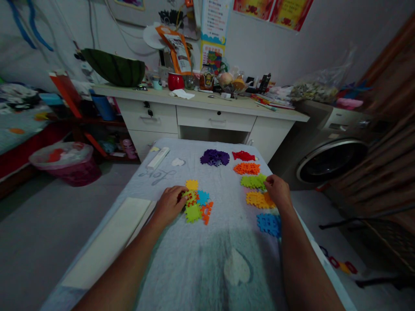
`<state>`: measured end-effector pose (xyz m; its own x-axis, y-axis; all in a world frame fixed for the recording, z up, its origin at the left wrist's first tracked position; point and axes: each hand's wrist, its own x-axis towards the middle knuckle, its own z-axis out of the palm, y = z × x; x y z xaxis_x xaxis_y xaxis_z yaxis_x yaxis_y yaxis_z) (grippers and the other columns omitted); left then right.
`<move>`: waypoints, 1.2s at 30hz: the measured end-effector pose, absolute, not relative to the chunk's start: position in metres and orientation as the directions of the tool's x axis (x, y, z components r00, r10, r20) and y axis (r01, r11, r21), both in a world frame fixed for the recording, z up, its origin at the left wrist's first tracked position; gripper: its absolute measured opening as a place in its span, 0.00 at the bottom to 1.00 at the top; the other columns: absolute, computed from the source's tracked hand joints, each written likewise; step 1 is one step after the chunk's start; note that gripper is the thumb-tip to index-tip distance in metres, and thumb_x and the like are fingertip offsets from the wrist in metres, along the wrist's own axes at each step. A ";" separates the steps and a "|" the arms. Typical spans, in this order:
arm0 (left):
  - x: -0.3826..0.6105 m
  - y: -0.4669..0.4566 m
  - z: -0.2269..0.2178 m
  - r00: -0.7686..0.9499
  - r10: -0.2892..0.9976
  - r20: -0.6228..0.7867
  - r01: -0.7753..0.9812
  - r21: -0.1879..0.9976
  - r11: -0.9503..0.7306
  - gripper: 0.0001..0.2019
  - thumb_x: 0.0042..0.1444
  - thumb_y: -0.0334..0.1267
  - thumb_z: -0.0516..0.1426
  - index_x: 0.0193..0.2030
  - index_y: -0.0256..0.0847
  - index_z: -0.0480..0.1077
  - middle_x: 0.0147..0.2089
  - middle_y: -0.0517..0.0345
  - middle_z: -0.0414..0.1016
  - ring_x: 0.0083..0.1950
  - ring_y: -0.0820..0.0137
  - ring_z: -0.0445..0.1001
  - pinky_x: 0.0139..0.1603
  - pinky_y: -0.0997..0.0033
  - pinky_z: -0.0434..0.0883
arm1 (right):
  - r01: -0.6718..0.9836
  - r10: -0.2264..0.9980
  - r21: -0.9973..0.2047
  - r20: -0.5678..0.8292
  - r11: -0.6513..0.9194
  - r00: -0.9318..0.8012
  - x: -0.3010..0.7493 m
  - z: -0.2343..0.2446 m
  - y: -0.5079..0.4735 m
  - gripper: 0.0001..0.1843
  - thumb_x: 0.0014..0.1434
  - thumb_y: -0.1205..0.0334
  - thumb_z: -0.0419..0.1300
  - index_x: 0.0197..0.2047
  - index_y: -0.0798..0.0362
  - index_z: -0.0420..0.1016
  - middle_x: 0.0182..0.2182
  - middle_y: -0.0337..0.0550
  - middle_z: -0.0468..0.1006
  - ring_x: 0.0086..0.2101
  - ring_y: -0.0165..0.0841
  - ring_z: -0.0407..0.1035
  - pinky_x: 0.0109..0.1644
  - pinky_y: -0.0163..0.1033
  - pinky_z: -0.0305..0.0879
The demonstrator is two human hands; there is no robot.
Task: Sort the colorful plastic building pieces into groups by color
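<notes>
My left hand [171, 202] is closed at the left edge of a small cluster of toothed interlocking plastic blocks, its fingers on a green window-shaped block [189, 198] with orange around it. Touching that are a yellow block [192, 185], a light blue block [203, 198], a green square block [193, 213] and an orange triangular block [206, 213]. My right hand [278, 191] is pinched at the right end of a row of green blocks [253, 182]; its fingertips partly hide what they grip. Just below lie yellow-orange blocks [259, 200], partly behind the hand.
Blue blocks [268, 224], orange blocks [247, 168], red blocks [243, 156] and a purple pile [214, 157] lie on the cloth-covered table [214, 259]. A white remote [158, 158] rests at far left. Behind stands a cluttered white desk [217, 119]; a washing machine [324, 147] is right.
</notes>
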<state>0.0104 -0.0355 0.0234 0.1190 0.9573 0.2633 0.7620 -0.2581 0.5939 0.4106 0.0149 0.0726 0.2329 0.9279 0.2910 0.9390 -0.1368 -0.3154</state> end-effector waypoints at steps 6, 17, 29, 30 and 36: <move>0.010 -0.037 0.024 0.120 0.953 0.278 0.758 0.594 -0.269 0.11 0.56 0.39 0.53 0.45 0.43 0.72 0.48 0.53 0.78 0.49 0.59 0.71 0.55 0.54 0.66 | 0.948 0.924 -0.244 0.272 -0.204 0.269 0.405 0.072 0.016 0.04 0.56 0.65 0.58 0.33 0.53 0.75 0.33 0.46 0.79 0.33 0.35 0.70 0.35 0.37 0.55; 0.011 -0.038 0.024 0.089 0.958 0.272 0.752 0.612 -0.244 0.13 0.56 0.40 0.54 0.46 0.43 0.73 0.47 0.53 0.78 0.49 0.59 0.72 0.54 0.55 0.67 | 0.894 0.886 -0.393 0.463 0.215 -0.009 0.346 0.094 -0.004 0.08 0.58 0.62 0.55 0.36 0.54 0.74 0.34 0.46 0.77 0.35 0.36 0.69 0.41 0.40 0.62; 0.008 -0.041 0.021 0.075 0.953 0.292 0.736 0.629 -0.251 0.15 0.54 0.38 0.56 0.49 0.42 0.71 0.49 0.52 0.76 0.51 0.60 0.72 0.56 0.57 0.67 | 0.666 0.780 -0.426 0.192 0.613 -0.595 0.241 0.051 -0.050 0.43 0.51 0.44 0.67 0.64 0.55 0.62 0.56 0.56 0.67 0.53 0.47 0.62 0.58 0.52 0.59; 0.008 -0.041 0.021 0.081 0.953 0.291 0.741 0.622 -0.253 0.15 0.54 0.38 0.56 0.49 0.41 0.71 0.49 0.52 0.76 0.51 0.60 0.71 0.56 0.57 0.67 | 0.666 0.780 -0.428 0.180 0.611 -0.599 0.242 0.048 -0.050 0.46 0.50 0.42 0.68 0.65 0.55 0.60 0.57 0.57 0.66 0.54 0.48 0.61 0.59 0.53 0.59; 0.007 -0.043 0.022 0.107 0.957 0.268 0.757 0.602 -0.253 0.14 0.55 0.37 0.56 0.48 0.40 0.71 0.49 0.51 0.76 0.49 0.60 0.72 0.54 0.57 0.67 | 0.651 0.777 -0.439 0.223 0.619 -0.589 0.242 0.038 -0.049 0.37 0.53 0.50 0.66 0.62 0.56 0.63 0.60 0.57 0.62 0.56 0.47 0.58 0.60 0.54 0.58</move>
